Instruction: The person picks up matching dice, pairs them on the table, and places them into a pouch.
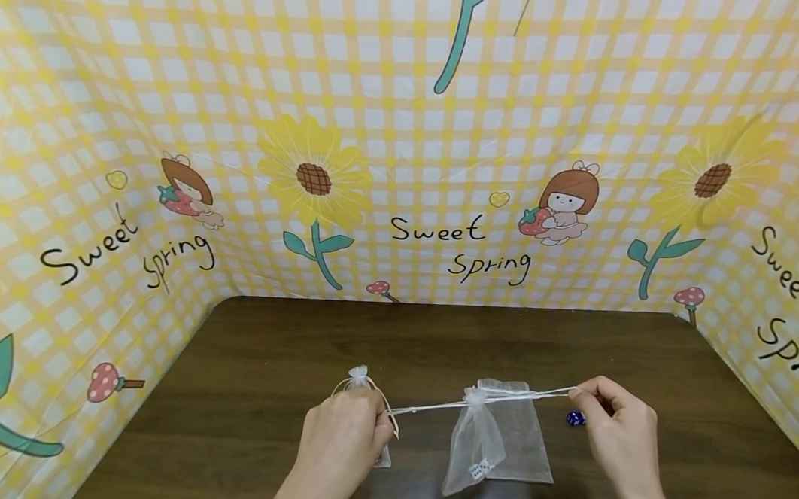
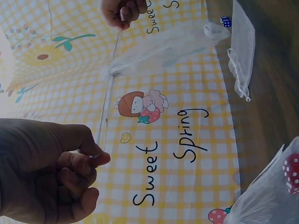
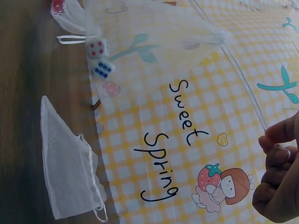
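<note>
A small white mesh drawstring bag point(image 1: 473, 449) hangs in the air between my hands, its neck gathered tight. White dice point(image 3: 98, 48) sit in its bottom corner. My left hand point(image 1: 345, 431) pinches one end of its white drawstring point(image 1: 435, 407) between thumb and forefinger. The opposite end of the string is pinched by my right hand point(image 1: 621, 423), and the cord runs taut between them. Behind the hanging bag, a second white mesh bag point(image 3: 67, 175) lies flat on the table with its cord loops loose.
A blue die point(image 1: 575, 418) lies on the dark wooden table point(image 1: 286, 334) beside my right hand. Partly hidden behind my left hand is a gathered mesh bag point(image 1: 359, 375) with a red die point(image 2: 292, 172) inside. Yellow checked cloth point(image 1: 404, 167) walls the table's back and sides.
</note>
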Available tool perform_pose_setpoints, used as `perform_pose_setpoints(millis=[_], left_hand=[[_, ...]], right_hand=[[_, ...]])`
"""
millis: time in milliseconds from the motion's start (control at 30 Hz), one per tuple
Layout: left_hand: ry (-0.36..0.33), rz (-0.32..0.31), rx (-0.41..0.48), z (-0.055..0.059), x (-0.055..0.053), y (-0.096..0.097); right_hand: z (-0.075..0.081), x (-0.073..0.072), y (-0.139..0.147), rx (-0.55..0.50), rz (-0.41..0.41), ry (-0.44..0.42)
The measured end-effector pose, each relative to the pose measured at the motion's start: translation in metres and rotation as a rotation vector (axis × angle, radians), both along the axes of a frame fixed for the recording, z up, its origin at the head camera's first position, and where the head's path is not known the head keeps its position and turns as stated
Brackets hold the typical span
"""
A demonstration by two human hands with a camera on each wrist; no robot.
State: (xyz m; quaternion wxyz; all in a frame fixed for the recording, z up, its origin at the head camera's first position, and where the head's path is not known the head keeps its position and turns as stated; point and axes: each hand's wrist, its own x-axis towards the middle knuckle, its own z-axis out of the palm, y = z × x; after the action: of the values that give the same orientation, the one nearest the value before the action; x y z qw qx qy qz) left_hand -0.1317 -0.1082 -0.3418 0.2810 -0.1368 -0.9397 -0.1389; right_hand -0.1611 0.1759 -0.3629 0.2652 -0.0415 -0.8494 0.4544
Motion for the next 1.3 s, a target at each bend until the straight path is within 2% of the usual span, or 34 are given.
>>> perform_pose_setpoints(millis=[167, 367, 500, 633, 767, 1000, 1100, 1300], left_hand=[[0.013, 0.019, 0.022, -0.002, -0.001, -0.002], [0.018, 0.042, 0.012, -0.005, -0.003, -0.006], [0.002, 0.055, 0.015, -0.007, -0.004, -0.009], [-0.032, 0.064, 0.011, -0.009, -0.006, -0.013], [-0.067, 0.069, -0.01, -0.014, -0.01, -0.016], [-0.136, 0.108, -0.009, -0.033, -0.029, -0.023], [-0.152, 0.128, 0.022, -0.044, -0.038, -0.024], [-0.121, 0.16, 0.055, -0.065, -0.05, -0.024]], right_hand=[[-0.003, 0.0, -0.003, 0.024, 0.001, 0.044], [-0.008, 0.0, -0.008, 0.147, 0.004, 0.15], [-0.011, -0.001, -0.009, 0.204, 0.028, 0.176], [-0.015, -0.003, -0.01, 0.24, 0.047, 0.135], [-0.021, -0.007, -0.012, 0.244, 0.092, 0.046], [-0.036, -0.024, -0.019, 0.258, 0.162, -0.108], [-0.042, -0.031, -0.023, 0.28, 0.174, -0.132], [-0.05, -0.036, -0.03, 0.334, 0.181, -0.12]])
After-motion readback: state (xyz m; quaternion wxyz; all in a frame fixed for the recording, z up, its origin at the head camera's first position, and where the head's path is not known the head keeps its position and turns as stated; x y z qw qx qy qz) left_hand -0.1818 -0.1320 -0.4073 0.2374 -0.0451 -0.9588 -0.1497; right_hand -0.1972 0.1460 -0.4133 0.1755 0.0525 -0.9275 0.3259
